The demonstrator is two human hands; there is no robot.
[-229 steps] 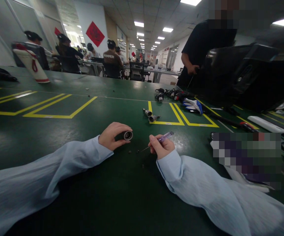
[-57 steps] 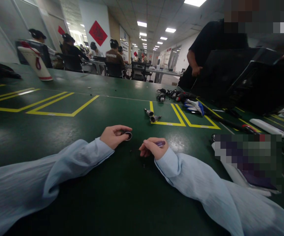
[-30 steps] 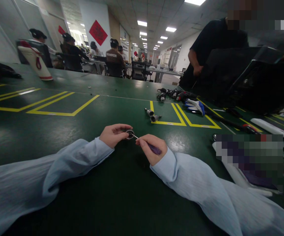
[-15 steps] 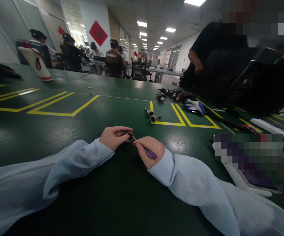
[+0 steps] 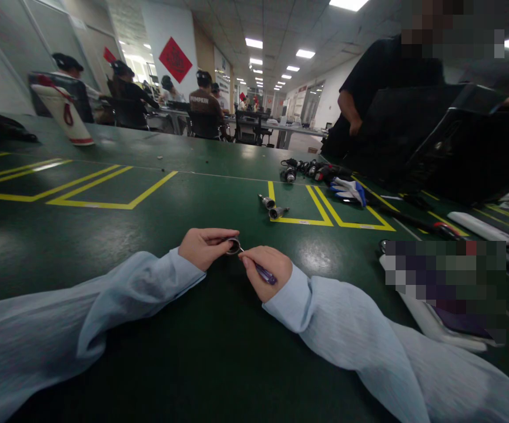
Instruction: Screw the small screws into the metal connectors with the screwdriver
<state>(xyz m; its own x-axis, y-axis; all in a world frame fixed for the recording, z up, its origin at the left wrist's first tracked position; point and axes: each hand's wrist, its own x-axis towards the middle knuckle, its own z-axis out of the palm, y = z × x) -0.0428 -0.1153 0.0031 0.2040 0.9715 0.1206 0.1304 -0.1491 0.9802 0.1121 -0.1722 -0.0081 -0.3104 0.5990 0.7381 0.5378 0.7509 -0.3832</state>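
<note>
My left hand (image 5: 201, 247) pinches a small round hollow metal part (image 5: 238, 247) between thumb and fingers, its open end facing me. In my right hand (image 5: 276, 262) is a slim screwdriver (image 5: 267, 275) with a translucent purple handle. Its thin shaft points left, with the tip at the rim of the metal part; whether it touches is too small to tell. Both hands are just above the green table (image 5: 219, 346), close together. Beyond them lie two metal connector-like pieces (image 5: 276, 212), one against the other, by a yellow tape line.
Further back are a heap of dark cabled parts (image 5: 290, 173) and a blue-and-white glove (image 5: 348, 191). A white cup-like holder (image 5: 67, 114) stands at the far left. At right lies a white-edged tray (image 5: 422, 317). A person in black (image 5: 382, 76) stands behind a large black case (image 5: 448, 135).
The screwdriver and my right hand have shifted slightly left. The metal part has turned a little, showing more of its opening. My left hand stays nearly in place.
</note>
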